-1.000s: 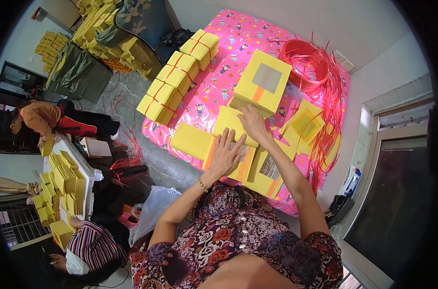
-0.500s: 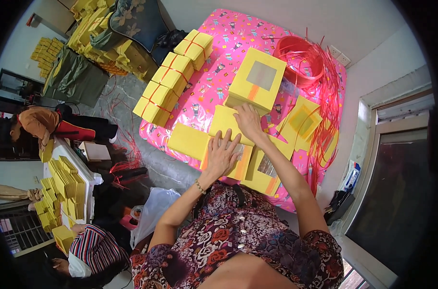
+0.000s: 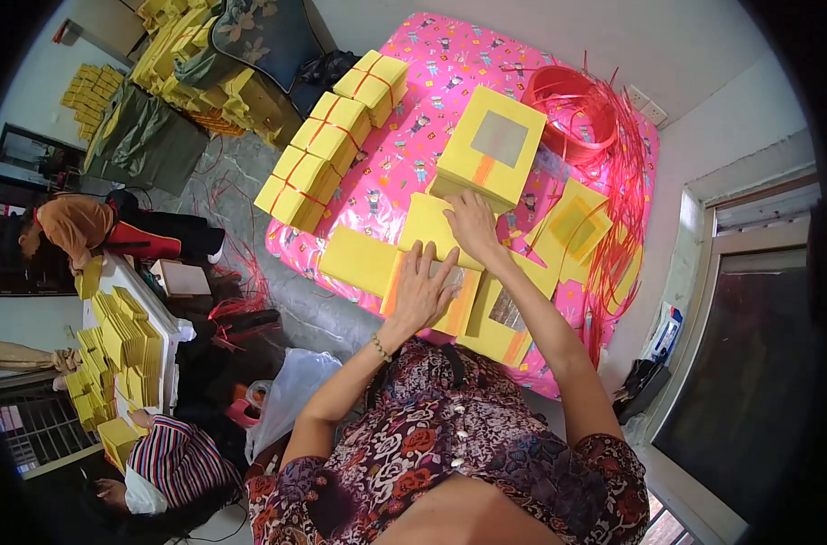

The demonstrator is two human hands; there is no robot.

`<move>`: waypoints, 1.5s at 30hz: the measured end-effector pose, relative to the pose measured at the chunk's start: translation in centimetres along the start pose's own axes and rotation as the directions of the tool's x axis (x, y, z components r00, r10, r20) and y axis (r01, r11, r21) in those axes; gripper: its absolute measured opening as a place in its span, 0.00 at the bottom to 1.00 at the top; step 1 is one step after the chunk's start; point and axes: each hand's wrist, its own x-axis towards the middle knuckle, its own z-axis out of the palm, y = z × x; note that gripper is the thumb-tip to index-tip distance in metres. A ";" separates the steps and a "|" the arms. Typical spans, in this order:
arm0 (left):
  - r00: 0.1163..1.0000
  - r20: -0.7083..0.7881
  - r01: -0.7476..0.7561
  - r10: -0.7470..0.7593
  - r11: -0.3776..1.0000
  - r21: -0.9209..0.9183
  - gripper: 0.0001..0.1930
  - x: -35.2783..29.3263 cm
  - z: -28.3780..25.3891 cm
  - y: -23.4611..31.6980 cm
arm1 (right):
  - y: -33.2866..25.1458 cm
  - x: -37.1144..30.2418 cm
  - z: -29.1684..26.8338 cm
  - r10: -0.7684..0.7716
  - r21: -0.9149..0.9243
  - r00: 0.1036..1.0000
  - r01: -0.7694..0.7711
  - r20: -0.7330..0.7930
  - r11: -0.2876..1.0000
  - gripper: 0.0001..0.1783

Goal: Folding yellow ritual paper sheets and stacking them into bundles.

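Note:
Both my hands lie on a yellow flat-folded paper box [image 3: 389, 298] with a clear window and orange strips, spread on the table. My left hand [image 3: 421, 295] rests on its near part, fingers outstretched over the window. My right hand [image 3: 473, 225] presses on the yellow panel [image 3: 424, 221] beyond, fingers extended and slightly bent. Neither hand grips anything. Another yellow windowed box sheet [image 3: 513, 307] lies to the right under my right forearm. Just past my right hand stands a stack of yellow windowed boxes [image 3: 491, 150].
Yellow bundles tied with red strap [image 3: 333, 124] line the table's left edge. A coil of red strapping [image 3: 570, 113] lies at the far right, its loose strands hanging over more yellow sheets [image 3: 572, 222]. Two people [image 3: 191, 463] work at a white table [image 3: 170, 336] on the left.
The view has shifted slightly. Both hands stay in nearly the same place on the yellow box; nothing has been picked up or let go.

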 end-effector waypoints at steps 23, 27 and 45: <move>0.998 0.004 0.058 -0.059 0.997 0.054 0.34 -0.6 -0.1 0.6 | 0.3 0.0 0.0 -0.042 0.070 0.999 0.043 -0.012 0.997 0.16; 0.998 -0.017 0.065 -0.064 0.997 0.034 0.33 -0.7 -0.1 0.7 | 0.3 0.0 0.0 -0.042 0.060 0.999 0.042 -0.001 0.997 0.16; 0.998 0.026 0.059 -0.061 0.996 0.067 0.35 -0.6 0.4 0.5 | -0.7 -0.6 -1.8 -0.112 0.054 0.990 0.116 -0.085 0.992 0.19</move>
